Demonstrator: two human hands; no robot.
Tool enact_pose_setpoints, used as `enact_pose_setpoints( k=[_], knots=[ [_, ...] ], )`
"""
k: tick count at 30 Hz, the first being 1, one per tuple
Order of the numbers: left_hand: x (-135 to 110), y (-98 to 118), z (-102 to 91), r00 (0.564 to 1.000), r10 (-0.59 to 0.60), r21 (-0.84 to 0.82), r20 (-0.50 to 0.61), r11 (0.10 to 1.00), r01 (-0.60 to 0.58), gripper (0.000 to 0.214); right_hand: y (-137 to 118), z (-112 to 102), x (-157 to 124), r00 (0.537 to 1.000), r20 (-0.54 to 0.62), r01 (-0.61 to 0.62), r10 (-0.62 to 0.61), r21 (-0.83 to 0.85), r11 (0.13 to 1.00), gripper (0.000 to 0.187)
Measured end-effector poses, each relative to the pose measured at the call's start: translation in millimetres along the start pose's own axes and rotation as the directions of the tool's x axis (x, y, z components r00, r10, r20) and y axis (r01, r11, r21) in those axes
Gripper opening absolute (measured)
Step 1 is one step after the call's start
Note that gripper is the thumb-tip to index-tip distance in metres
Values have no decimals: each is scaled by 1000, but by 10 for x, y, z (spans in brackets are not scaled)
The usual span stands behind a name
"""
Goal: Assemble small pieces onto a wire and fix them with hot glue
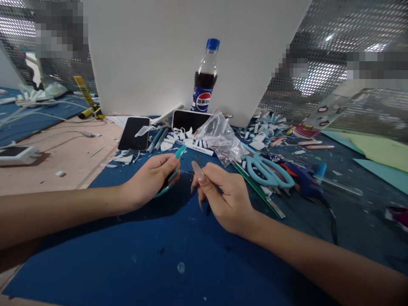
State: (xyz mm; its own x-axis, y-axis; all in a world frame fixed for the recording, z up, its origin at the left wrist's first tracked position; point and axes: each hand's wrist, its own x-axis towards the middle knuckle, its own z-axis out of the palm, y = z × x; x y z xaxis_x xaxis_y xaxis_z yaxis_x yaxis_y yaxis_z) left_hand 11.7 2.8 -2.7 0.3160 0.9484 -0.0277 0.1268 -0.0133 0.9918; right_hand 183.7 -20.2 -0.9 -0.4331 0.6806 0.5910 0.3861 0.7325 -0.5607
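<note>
My left hand [151, 178] is curled into a pinch over the blue mat [159, 255], fingers closed on a small teal piece [165, 187] that curves below the fingers. My right hand [223, 195] is also pinched, thumb and forefinger pressed together on something too thin to name. A fine thread or wire [186, 172] seems to run between the two hands. Both hands hover a little above the mat, a few centimetres apart.
A clear plastic bag [219, 138], teal scissors [266, 170], a green ruler [258, 191] and a blue glue gun [302, 178] lie right of my hands. Two phones [134, 132], pens, white scraps and a cola bottle [205, 78] sit behind, against a white board.
</note>
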Motion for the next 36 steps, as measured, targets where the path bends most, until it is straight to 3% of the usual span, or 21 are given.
enact_pose_setpoints(
  k=[15, 26, 36],
  knots=[
    [-7, -8, -1, 1000, 16, 0, 17, 1000, -16, 36, 9, 2, -2, 1000, 11, -23, 23, -12, 1000, 32],
    [-5, -41, 21, 998, -9, 0, -55, 1000, 9, 33, 4, -3, 5, 996, 85, -27, 32, -53, 998, 32],
    [-46, 7, 31, 998, 64, 138, -19, 989, -61, 29, -9, 15, 22, 990, 116, -74, 81, -68, 995, 31]
  ],
)
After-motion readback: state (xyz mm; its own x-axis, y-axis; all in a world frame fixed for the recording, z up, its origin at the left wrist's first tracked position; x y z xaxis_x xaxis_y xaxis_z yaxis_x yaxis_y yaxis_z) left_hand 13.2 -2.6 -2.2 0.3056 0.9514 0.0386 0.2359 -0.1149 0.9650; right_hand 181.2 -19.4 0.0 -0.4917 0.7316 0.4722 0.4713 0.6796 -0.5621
